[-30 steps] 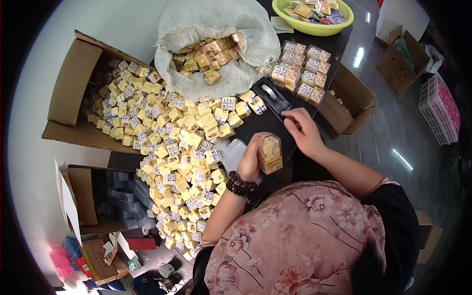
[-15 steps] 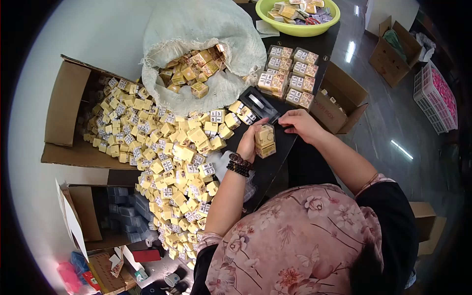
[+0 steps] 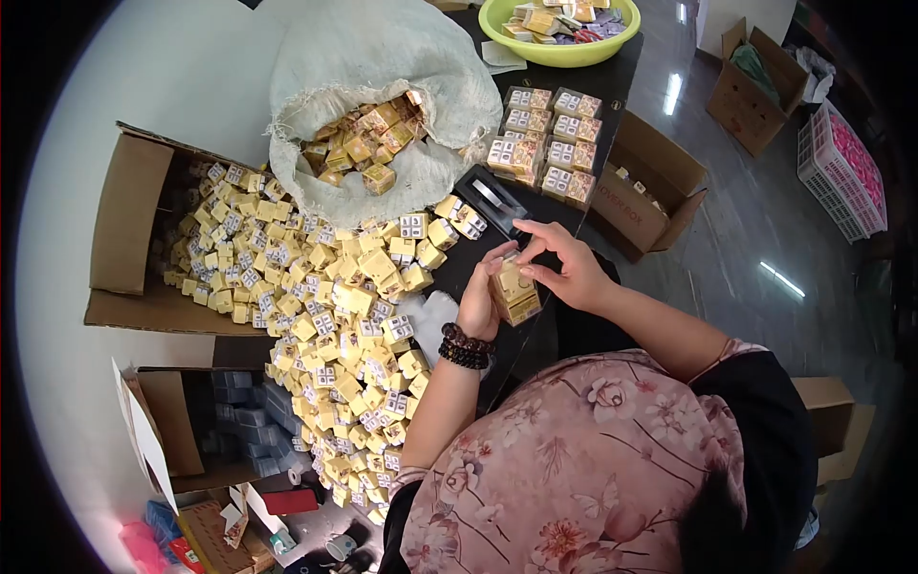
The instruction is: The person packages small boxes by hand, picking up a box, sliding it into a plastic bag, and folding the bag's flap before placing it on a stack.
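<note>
My left hand (image 3: pixel 481 304) is wrapped around the left side of a pack of small yellow boxes (image 3: pixel 516 292), held above the black table edge. My right hand (image 3: pixel 566 268) is at the upper end of the pack, thumb and a bent finger touching it while the index finger stretches outward. Any thin strip between those fingertips is too small to make out. Just beyond the hands lies a black tape dispenser (image 3: pixel 492 203). To the left spreads a big heap of small yellow boxes (image 3: pixel 354 287) with printed white faces.
An open woven sack (image 3: pixel 382 57) spills more boxes. Clear-wrapped packs (image 3: pixel 555 143) stand in two rows near a yellow-green basin (image 3: pixel 564 48). Cardboard boxes (image 3: pixel 636 206) and a white crate (image 3: pixel 837 182) stand on the floor at right. Another carton (image 3: pixel 124 220) borders the heap.
My right hand has moved from beside the tape dispenser onto the upper end of the pack. My left hand still holds the pack, now slightly turned. The whole view has shifted a little.
</note>
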The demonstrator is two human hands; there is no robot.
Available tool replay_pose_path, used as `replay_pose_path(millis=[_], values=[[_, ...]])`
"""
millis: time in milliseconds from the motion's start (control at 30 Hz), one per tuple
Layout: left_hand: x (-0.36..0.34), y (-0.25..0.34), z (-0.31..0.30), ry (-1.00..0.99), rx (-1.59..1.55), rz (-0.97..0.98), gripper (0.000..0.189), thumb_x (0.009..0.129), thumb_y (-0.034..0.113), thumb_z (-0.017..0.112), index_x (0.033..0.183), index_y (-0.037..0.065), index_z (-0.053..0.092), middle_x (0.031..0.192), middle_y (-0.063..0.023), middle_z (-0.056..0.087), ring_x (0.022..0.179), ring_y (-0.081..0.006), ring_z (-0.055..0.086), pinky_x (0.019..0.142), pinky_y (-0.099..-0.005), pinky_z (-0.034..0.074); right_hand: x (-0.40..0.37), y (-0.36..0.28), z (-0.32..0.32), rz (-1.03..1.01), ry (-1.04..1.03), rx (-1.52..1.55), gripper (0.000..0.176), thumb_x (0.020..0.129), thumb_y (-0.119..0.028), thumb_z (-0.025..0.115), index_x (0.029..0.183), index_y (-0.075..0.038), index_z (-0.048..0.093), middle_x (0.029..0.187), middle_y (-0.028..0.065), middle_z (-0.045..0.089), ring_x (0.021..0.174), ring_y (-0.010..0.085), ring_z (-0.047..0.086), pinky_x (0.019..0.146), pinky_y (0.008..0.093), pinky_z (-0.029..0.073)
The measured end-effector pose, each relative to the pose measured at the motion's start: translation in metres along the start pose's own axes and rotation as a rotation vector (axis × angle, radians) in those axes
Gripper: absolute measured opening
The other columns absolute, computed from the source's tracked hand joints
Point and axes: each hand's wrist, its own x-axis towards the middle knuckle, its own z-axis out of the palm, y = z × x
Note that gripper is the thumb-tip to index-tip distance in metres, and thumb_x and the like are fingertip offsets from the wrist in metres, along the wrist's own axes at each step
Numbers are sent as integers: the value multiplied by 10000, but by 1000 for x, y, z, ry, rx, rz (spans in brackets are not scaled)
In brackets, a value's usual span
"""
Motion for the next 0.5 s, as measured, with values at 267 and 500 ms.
replay_pose_path(millis=[267, 500], values=[[-21, 19, 21, 257, 590, 469, 460, 889, 112, 507, 1327, -10, 437, 1105, -104, 558, 991, -148, 535, 876, -274, 436, -3, -27, 4, 251, 171, 463, 128, 941, -112, 598, 1002, -3, 626, 855, -27, 601, 781, 47, 517, 721, 213, 430], [-32, 24, 26, 286, 1084, 837, 570, 810, 87, 607, 1346, -3, 433, 990, -115, 571, 923, -182, 558, 814, -313, 472, 2, -43, -3, 642, -86, 653, 201, 917, -208, 646, 816, -35, 658, 724, -35, 589, 666, 36, 499, 604, 195, 387]])
